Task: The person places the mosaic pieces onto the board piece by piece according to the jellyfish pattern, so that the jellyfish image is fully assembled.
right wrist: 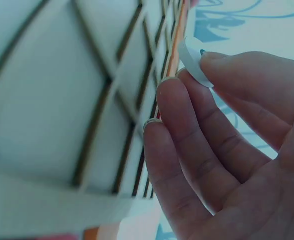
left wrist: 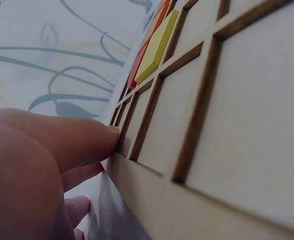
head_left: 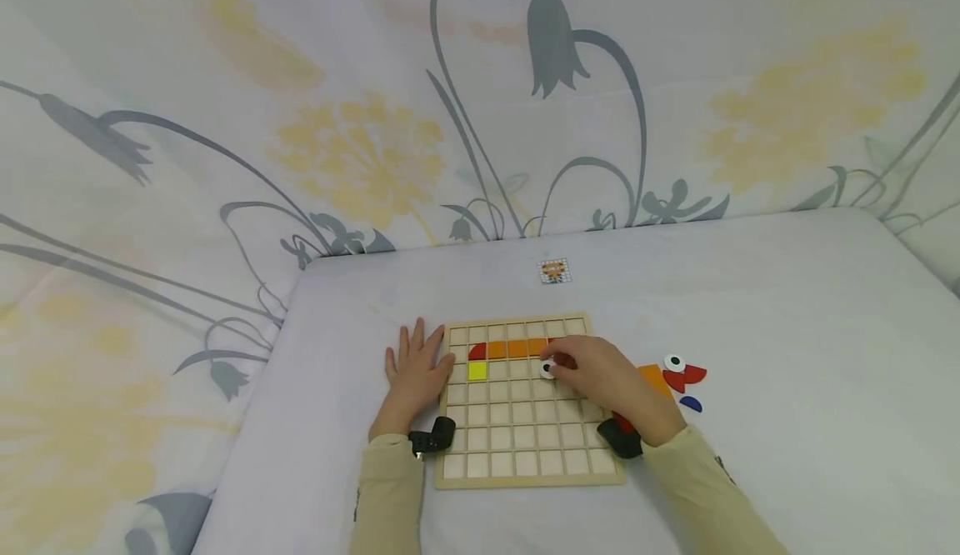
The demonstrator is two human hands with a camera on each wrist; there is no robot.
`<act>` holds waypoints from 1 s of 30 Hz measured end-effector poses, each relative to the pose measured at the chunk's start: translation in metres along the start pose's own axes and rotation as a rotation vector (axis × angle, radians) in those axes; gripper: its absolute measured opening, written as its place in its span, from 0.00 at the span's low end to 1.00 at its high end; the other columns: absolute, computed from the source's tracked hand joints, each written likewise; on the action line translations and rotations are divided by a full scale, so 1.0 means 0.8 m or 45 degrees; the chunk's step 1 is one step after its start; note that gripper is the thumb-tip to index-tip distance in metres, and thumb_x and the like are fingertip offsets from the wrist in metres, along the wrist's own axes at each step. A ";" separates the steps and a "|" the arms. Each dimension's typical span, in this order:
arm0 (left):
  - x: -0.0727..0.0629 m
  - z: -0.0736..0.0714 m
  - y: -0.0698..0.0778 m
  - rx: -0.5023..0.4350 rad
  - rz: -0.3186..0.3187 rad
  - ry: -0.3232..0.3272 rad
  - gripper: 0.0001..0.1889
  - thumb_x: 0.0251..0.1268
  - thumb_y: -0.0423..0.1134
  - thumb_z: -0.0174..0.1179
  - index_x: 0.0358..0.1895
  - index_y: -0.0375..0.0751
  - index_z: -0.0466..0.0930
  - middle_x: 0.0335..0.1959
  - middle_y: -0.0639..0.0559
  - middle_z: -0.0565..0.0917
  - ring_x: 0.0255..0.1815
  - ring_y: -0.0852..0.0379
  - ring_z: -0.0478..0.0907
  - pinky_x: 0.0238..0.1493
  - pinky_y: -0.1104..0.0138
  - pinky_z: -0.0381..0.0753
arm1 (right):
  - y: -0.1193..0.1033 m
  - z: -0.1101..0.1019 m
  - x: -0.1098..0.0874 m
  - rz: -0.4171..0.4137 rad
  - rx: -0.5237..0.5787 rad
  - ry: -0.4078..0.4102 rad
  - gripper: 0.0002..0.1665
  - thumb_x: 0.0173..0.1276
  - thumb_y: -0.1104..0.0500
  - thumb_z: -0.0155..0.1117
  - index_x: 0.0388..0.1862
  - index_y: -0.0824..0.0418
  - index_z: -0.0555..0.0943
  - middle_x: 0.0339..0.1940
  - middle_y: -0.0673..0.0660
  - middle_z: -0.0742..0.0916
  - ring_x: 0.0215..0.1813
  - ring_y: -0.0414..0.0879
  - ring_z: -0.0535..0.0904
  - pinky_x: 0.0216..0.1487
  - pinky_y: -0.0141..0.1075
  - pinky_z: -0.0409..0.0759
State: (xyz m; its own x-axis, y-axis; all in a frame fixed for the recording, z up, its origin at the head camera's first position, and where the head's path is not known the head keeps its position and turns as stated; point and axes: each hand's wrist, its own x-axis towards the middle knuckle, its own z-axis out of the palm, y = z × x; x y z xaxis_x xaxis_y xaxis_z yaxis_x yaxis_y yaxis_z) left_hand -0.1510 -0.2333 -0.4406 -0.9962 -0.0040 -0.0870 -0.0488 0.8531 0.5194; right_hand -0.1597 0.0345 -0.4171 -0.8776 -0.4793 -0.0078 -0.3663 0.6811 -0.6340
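Note:
A wooden grid board (head_left: 501, 438) lies in front of me. One of its upper rows holds a red rounded piece (head_left: 477, 351), several orange squares (head_left: 517, 348) and another red piece partly hidden by my right hand. Below the first red piece sits a yellow square (head_left: 477, 370). My right hand (head_left: 611, 376) pinches a white round eye piece (head_left: 547, 369) between thumb and fingers, over the row under the orange squares; in the right wrist view the eye piece (right wrist: 193, 62) is tilted. With fingers spread, my left hand (head_left: 415, 376) rests beside the board, its thumb (left wrist: 94, 137) at the left rim.
Right of the board lie a second eye piece (head_left: 674, 362), red pieces (head_left: 693, 373), a blue half-round piece (head_left: 691, 404) and an orange piece (head_left: 656, 378), partly behind my right hand. A small picture card (head_left: 554, 271) lies beyond the board, before a flower-printed cloth (head_left: 495, 122).

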 end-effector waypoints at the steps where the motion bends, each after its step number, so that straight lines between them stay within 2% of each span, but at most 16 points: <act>1: 0.000 0.001 0.000 -0.005 0.004 0.002 0.28 0.65 0.47 0.47 0.67 0.46 0.58 0.71 0.43 0.43 0.69 0.43 0.30 0.60 0.45 0.27 | -0.002 0.001 0.001 -0.004 -0.004 -0.003 0.09 0.60 0.58 0.61 0.41 0.53 0.81 0.30 0.43 0.79 0.33 0.40 0.71 0.39 0.36 0.73; 15: -0.001 -0.001 0.002 0.009 0.018 0.002 0.28 0.65 0.48 0.46 0.67 0.46 0.57 0.71 0.43 0.43 0.69 0.43 0.30 0.60 0.45 0.28 | -0.024 0.022 0.027 -0.067 0.006 -0.055 0.09 0.61 0.58 0.60 0.41 0.52 0.81 0.29 0.43 0.79 0.31 0.39 0.71 0.34 0.35 0.70; 19: 0.000 0.000 0.001 0.004 0.016 0.009 0.27 0.65 0.48 0.46 0.67 0.46 0.58 0.71 0.43 0.43 0.69 0.42 0.30 0.60 0.44 0.28 | -0.028 0.029 0.034 -0.030 0.019 -0.064 0.09 0.60 0.57 0.60 0.40 0.51 0.81 0.27 0.42 0.78 0.30 0.39 0.71 0.34 0.34 0.70; 30: 0.001 0.001 -0.001 0.020 -0.001 0.003 0.28 0.65 0.48 0.46 0.67 0.47 0.58 0.71 0.43 0.43 0.70 0.43 0.30 0.61 0.45 0.28 | -0.042 0.047 0.047 0.041 -0.006 0.017 0.07 0.58 0.57 0.63 0.37 0.51 0.81 0.26 0.43 0.77 0.29 0.40 0.69 0.34 0.33 0.69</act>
State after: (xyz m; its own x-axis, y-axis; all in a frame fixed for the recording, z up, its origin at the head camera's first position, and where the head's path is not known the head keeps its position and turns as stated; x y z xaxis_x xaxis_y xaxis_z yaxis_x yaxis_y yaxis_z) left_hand -0.1514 -0.2334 -0.4416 -0.9963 -0.0061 -0.0853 -0.0485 0.8611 0.5062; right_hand -0.1688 -0.0269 -0.4251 -0.8931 -0.4495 -0.0178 -0.3391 0.6986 -0.6300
